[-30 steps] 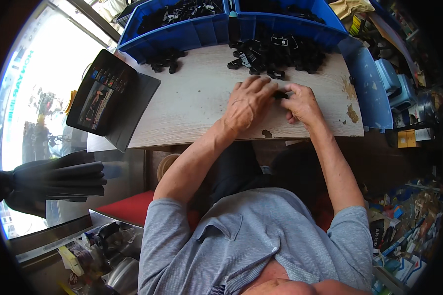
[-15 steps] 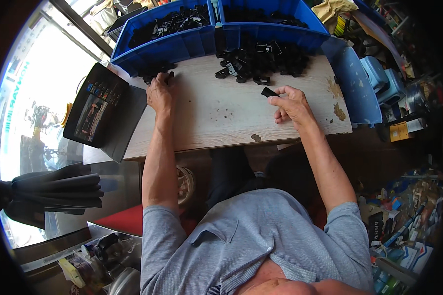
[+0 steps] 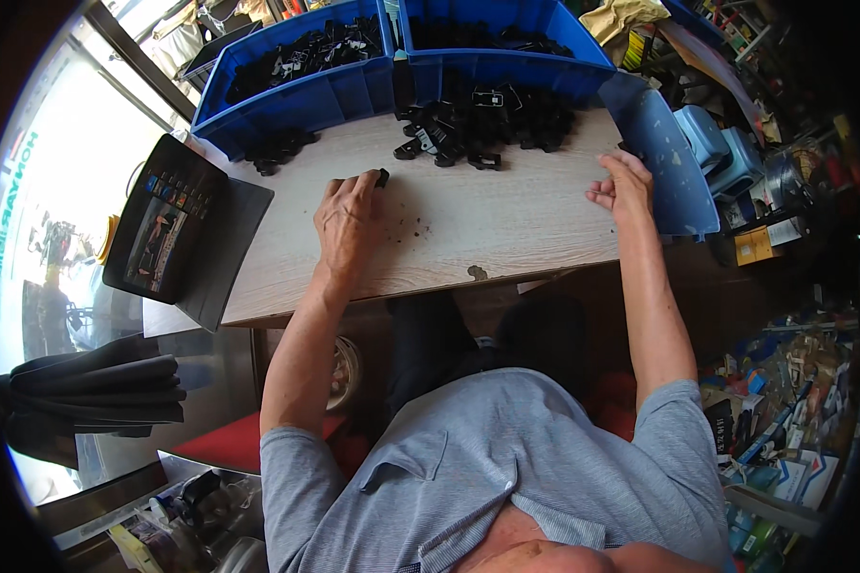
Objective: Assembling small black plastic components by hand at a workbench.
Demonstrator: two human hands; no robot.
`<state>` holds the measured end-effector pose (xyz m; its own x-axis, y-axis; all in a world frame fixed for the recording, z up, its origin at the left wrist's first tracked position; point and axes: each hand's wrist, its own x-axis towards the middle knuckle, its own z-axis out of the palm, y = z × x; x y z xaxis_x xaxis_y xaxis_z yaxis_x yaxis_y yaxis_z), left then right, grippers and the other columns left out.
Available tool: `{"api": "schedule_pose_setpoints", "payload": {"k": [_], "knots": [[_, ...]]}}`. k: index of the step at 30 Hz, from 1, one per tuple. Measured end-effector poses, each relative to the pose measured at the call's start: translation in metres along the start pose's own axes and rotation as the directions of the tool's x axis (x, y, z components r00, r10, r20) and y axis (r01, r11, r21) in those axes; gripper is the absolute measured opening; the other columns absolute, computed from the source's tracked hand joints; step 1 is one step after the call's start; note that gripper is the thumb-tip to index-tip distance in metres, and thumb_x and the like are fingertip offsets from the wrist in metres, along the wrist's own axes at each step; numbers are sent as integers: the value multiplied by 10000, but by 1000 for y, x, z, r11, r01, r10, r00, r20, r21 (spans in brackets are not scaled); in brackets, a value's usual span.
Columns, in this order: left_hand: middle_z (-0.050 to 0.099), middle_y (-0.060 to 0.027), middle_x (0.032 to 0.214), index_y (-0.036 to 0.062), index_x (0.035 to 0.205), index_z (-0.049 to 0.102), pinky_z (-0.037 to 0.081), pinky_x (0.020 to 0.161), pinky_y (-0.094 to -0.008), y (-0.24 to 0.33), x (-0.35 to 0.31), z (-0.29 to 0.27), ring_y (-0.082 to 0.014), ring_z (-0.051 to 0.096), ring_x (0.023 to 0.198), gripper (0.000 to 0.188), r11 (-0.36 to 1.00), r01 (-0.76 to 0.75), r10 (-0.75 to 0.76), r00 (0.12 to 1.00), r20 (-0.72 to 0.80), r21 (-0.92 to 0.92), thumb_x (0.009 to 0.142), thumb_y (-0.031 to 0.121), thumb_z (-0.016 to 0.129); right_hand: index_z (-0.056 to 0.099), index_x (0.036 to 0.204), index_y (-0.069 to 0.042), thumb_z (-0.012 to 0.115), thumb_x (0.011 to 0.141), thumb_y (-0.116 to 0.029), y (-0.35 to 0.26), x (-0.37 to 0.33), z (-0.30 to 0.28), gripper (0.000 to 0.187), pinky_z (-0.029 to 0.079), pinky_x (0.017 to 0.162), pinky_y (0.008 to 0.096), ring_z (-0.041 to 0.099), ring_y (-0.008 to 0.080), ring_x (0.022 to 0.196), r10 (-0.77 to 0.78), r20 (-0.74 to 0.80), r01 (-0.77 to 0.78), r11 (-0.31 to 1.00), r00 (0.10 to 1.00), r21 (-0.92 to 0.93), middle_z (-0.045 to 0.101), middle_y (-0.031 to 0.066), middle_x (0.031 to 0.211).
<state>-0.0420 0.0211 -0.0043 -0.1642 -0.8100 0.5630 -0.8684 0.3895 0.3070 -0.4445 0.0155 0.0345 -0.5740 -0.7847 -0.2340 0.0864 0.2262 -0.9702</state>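
Note:
My left hand [image 3: 348, 218] is over the table, its fingertips closed on a small black plastic part [image 3: 383, 178]. My right hand [image 3: 628, 186] is at the table's right edge, beside the light blue bin [image 3: 674, 172]. Its fingers are loosely bent and apart, and I see no part between them. A small pile of black plastic parts [image 3: 279, 151] lies at the far left of the table, and a larger heap of black parts [image 3: 487, 124] sits at the back middle.
Two blue crates [image 3: 301, 100] of black parts stand along the back of the table [image 3: 506, 224]. A tablet [image 3: 162, 220] with a lit screen leans at the left edge. Light blue containers [image 3: 702, 138] and clutter [image 3: 784, 420] are at the right.
My left hand has come away from the small pile toward the table's middle with a black part. My right hand has moved right to the bin; the black part it held no longer shows.

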Motion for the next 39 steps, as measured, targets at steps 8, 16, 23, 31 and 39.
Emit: {"api": "schedule_pose_setpoints", "payload": {"k": [8, 16, 23, 31, 39], "knots": [[728, -124, 996, 90, 1130, 685, 526, 845, -436, 1, 2, 3, -349, 654, 938, 264, 999, -26, 26, 1000, 7, -19, 866, 80, 686, 608, 1321, -80, 799, 829, -158, 2, -49, 79, 534, 575, 505, 315, 596, 141, 514, 65, 388, 31, 971, 919, -236, 541, 29, 619], [727, -128, 1009, 70, 1124, 686, 525, 855, -435, 1, 4, 1, -349, 655, 939, 276, 999, -17, 18, 1000, 20, -51, 848, 62, 683, 681, 1191, -57, 810, 816, -198, 5, -53, 113, 421, 515, 426, 284, 598, 133, 495, 2, 433, 228, 848, 901, -478, 673, 97, 805], [736, -145, 1006, 62, 1109, 703, 543, 833, -409, -4, 2, 1, -351, 680, 934, 254, 993, 41, -42, 999, -9, -111, 856, 77, 697, 693, 995, -29, 840, 796, -321, 4, -77, 111, 383, 522, 424, 275, 596, 136, 458, 87, 463, 232, 774, 882, -588, 669, 64, 696], [753, -111, 955, 9, 1171, 692, 567, 732, -291, 47, -7, 22, -142, 710, 852, 270, 732, 234, -257, 965, 59, -640, 908, 68, 697, 638, 1072, -43, 797, 845, -275, 7, -99, 97, 362, 463, 394, 269, 545, 106, 456, 76, 591, 209, 892, 803, -400, 572, 22, 640], [726, -139, 990, 84, 1128, 709, 566, 784, -391, 75, 11, 42, -353, 697, 903, 289, 909, -37, 11, 998, -63, -416, 841, 50, 694, 615, 1306, -127, 731, 868, -163, 9, -90, 111, 454, 466, 391, 284, 557, 115, 463, 59, 613, 239, 888, 788, -392, 594, 36, 660]]}}
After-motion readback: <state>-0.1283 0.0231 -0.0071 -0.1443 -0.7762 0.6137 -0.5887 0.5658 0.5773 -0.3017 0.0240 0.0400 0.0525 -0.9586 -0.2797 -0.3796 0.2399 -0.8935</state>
